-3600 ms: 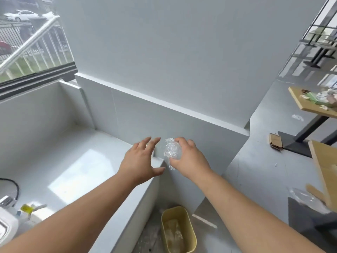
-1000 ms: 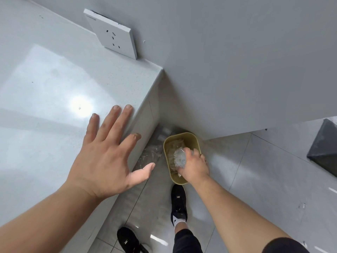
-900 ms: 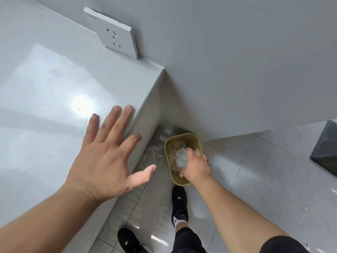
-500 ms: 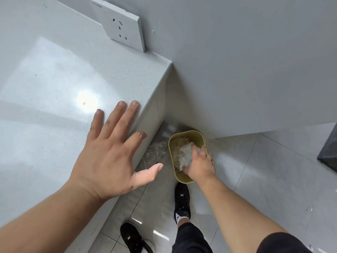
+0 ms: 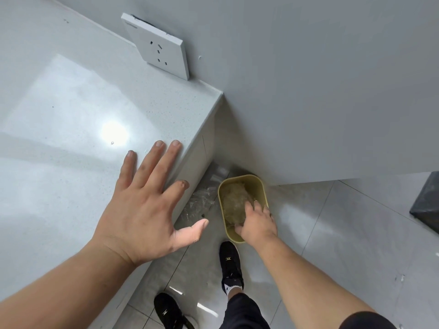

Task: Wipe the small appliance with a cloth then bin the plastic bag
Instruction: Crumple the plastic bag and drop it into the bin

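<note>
The plastic bag (image 5: 234, 200), held at the rim a moment ago, is now pushed deep into the bin (image 5: 260, 187) by the right hand (image 5: 257, 223), grip or release not discernible, the left hand (image 5: 145, 205) is spread open over the counter (image 5: 59, 162), and binning is judged nearly done.

The bin (image 5: 260, 187) is mustard yellow, and the plastic bag (image 5: 234, 201) inside it is clear with a pale sheen. Left of the bin, the countertop (image 5: 71, 110) is pale grey with fine dark speckles. Further up and left of the bin, the socket plate (image 5: 158, 47) is white. Behind the bin, the wall (image 5: 308, 79) is plain grey. Just below the bin, the shoe (image 5: 229, 260) is black with a small white emblem, on glossy light-grey floor tiles (image 5: 332, 233).
</note>
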Available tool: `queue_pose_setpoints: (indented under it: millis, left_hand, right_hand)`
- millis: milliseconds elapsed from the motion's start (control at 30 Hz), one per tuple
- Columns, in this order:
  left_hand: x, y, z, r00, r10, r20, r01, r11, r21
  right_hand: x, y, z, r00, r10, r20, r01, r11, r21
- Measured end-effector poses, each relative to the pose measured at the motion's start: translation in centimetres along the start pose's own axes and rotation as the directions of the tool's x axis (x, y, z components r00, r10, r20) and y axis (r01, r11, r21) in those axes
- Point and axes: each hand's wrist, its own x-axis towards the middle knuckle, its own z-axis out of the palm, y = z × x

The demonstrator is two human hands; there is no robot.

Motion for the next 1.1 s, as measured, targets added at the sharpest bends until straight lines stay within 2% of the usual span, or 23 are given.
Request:
queue_pose_setpoints:
  millis: [133, 333, 567, 733, 1000, 1100]
  left_hand:
    - [0.1, -0.1, -0.1, 1.0, -0.003, 0.025, 0.003, 1.0, 0.013]
    - [0.0, 0.0, -0.4, 0.999, -0.006, 0.036, 0.005, 1.0, 0.025]
    - [0.0, -0.1, -0.2, 0.999, -0.009, 0.037, 0.007, 0.999, 0.041]
    - [0.0, 0.0, -0.8, 0.996, -0.03, 0.086, 0.025, 0.998, 0.059]
    - [0.5, 1.1, -4.5, 0.96, -0.121, 0.253, 0.131, 0.991, -0.026]
    - [0.7, 2.1, -7.1, 0.95, -0.19, 0.247, 0.206, 0.978, -0.038]
  right_hand:
    - [-1.1, 0.5, -1.5, 0.999, -0.047, 0.002, 0.047, 0.999, -0.011]
    - [-3.5, 1.3, -5.1, 0.99, -0.112, -0.091, 0.105, 0.991, -0.077]
    - [-7.2, 1.0, -7.9, 0.969, -0.128, -0.21, 0.133, 0.991, 0.013]
    - [-10.5, 0.9, -10.2, 0.949, -0.147, -0.278, 0.164, 0.986, 0.039]
    - [-17.1, 0.5, -16.3, 0.872, -0.255, -0.419, 0.268, 0.963, -0.028]
    - [-19.5, -0.6, -19.0, 0.828, -0.299, -0.474, 0.304, 0.95, -0.066]
